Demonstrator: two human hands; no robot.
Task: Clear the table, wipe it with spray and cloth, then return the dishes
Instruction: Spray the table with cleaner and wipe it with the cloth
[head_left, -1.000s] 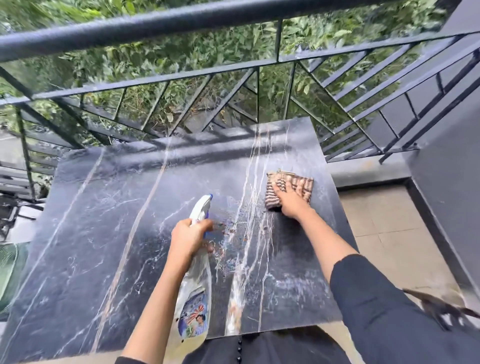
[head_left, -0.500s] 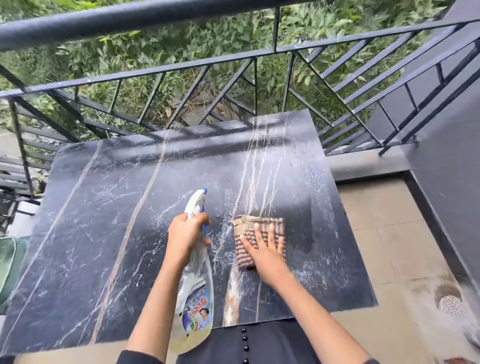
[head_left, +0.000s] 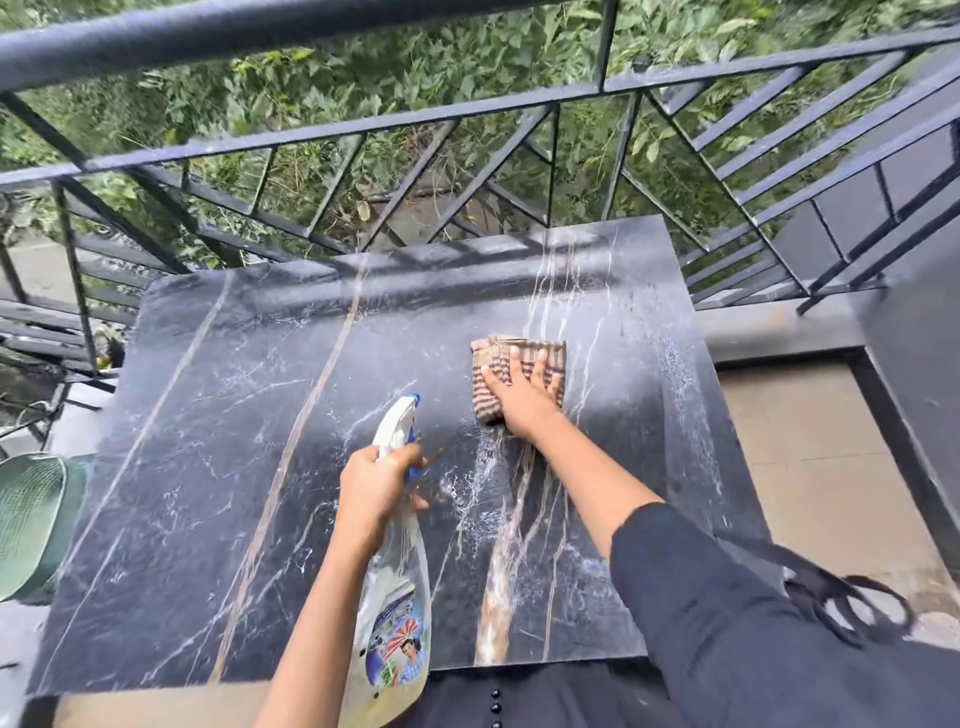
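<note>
just beyond the table (head_left: 208, 441) runs a railing (head_left: 311, 141), then foliage (head_left: 363, 78).

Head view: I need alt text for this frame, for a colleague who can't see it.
A person's right hand presses a folded striped cloth flat on a wet black marble table, while the left hand grips a spray bottle beside it. A dark metal railing and green foliage lie beyond.

Bare marble table (head_left: 197, 441) left half open to reach; railing (head_left: 363, 124) (close behind) blocks far edge.
</note>
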